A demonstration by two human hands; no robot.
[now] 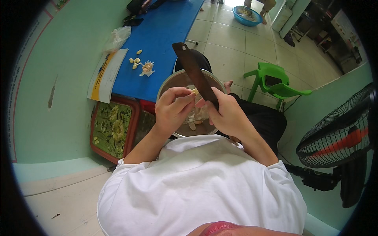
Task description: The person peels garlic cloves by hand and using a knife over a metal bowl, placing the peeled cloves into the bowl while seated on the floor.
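Note:
My left hand (pixel 174 107) pinches a pale garlic clove (pixel 195 91) between thumb and fingertips, above a round metal bowl (pixel 165 85) on my lap. In my right hand (pixel 226 112) is a knife (pixel 192 69), its dark, broad length slanting up and left over the bowl; the fingers hide its lower end. Papery skins and several cloves (pixel 192 126) lie in the bowl, partly hidden by my hands. On the blue table to the left, several peeled cloves (pixel 136 60) lie beside a partly opened garlic bulb (pixel 147 68).
The blue table (pixel 156 35) holds a plastic bag (pixel 118 37) and a printed booklet (pixel 107 76) at its wall side. A green plastic chair (pixel 273 75) bears a phone (pixel 273 80). A black fan (pixel 336 132) stands right. Farther off, a person is by a blue basin (pixel 246 20).

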